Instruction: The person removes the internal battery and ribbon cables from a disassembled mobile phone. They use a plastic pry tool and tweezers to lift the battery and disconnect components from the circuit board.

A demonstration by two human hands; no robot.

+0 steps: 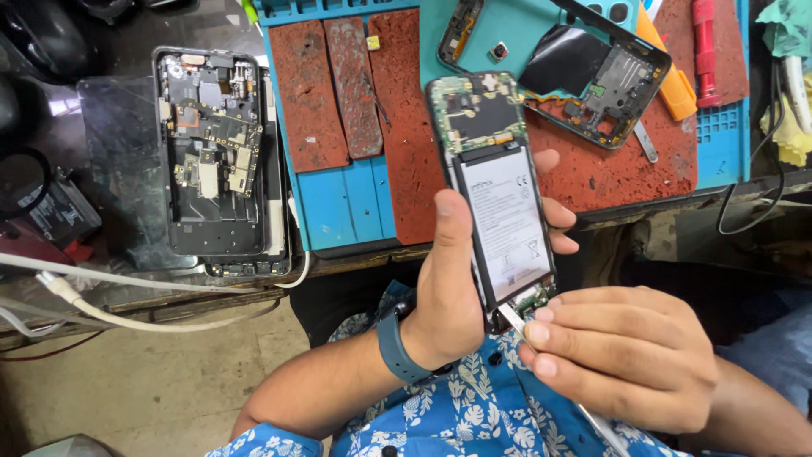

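My left hand (448, 288) grips the opened phone (499, 203), held over the surface's (355, 203) near edge. My right hand (622, 355) pinches a metal tool (512, 319) against the phone's bottom edge; open room lies below.

Mat (351, 199) free between gutted phone (216, 152) left and phone frame (592, 76) right.

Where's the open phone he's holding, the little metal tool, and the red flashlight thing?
open phone (505, 222), head view, on its white battery.
metal tool (512, 319), head view, on its flat tip.
red flashlight (705, 51), head view, on its ribbed body.
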